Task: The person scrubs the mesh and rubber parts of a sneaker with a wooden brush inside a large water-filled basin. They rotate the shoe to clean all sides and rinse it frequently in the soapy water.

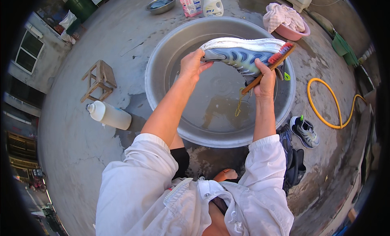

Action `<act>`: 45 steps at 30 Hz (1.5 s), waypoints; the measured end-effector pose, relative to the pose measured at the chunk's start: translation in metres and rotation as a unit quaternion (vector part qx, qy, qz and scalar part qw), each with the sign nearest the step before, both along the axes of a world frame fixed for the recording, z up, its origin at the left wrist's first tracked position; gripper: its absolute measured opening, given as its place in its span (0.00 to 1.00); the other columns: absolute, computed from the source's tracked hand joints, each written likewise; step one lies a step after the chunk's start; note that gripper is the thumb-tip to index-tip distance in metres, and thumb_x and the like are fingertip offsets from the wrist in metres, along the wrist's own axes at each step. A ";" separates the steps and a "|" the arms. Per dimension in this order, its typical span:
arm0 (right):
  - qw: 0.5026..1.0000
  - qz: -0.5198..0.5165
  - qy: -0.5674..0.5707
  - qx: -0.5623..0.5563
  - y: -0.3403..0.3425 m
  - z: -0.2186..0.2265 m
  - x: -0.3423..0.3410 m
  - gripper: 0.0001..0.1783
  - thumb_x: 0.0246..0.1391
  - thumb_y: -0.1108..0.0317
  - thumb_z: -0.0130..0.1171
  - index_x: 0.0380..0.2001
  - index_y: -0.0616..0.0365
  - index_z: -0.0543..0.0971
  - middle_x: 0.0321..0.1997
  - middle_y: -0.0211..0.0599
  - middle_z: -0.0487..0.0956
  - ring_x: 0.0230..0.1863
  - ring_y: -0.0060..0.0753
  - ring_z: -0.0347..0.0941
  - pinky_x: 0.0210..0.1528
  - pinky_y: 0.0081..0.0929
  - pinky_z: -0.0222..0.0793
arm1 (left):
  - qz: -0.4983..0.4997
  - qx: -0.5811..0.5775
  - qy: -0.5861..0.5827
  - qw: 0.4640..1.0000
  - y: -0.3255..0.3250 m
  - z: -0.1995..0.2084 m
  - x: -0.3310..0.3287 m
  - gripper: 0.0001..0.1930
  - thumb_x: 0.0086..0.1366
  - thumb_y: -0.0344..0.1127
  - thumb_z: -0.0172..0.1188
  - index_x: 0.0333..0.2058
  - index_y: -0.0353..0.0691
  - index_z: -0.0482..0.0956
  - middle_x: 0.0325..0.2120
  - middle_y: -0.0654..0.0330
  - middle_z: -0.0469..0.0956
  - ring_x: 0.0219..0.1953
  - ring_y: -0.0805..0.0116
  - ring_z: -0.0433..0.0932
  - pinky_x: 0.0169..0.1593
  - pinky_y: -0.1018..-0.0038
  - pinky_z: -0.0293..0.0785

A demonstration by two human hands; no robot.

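A blue-grey sneaker (239, 59) is held sideways over a large metal basin (151, 85), its white sole facing up and away. My left hand (191, 65) is closed around the shoe's toe end. In my right hand (265, 80) is a scrub brush (279, 60) with a wooden back and red bristles, which lie against the heel end of the shoe. The right thumb rests along the shoe's side; whether those fingers also grip the shoe is hard to see. A thin yellow cord (238, 109) dangles below. Shallow cloudy water (219, 93) covers the basin's bottom.
Left of the basin are a white jug (111, 115) and a small wooden stool (106, 75). Beyond it stand a detergent bottle (213, 6), a pink bag (191, 3) and a pink tub (298, 32) with cloth. At right lie another sneaker (305, 132), dark shoes (290, 167) and a yellow hose (310, 100).
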State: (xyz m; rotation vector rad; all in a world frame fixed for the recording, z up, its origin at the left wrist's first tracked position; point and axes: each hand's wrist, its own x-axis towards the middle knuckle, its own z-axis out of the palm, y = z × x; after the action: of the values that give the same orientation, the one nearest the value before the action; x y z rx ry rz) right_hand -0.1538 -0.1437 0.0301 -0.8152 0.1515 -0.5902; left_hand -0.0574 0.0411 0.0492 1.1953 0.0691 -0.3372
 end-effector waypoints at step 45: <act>0.990 0.039 0.008 0.134 0.022 -0.023 0.013 0.22 0.48 0.74 0.56 0.48 0.65 0.67 0.45 0.42 0.74 0.46 0.39 0.72 0.51 0.34 0.69 | 0.146 -0.009 0.001 0.989 -0.012 0.011 0.003 0.17 0.55 0.36 0.49 0.45 0.45 0.69 0.35 0.62 0.70 0.35 0.72 0.68 0.39 0.70 0.68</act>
State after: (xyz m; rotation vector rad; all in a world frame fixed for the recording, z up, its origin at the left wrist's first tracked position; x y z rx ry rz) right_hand -0.1411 -0.1220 0.0066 -0.5633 0.2081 -0.4765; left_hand -0.0539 0.0293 0.0600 1.1487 0.2409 -0.0818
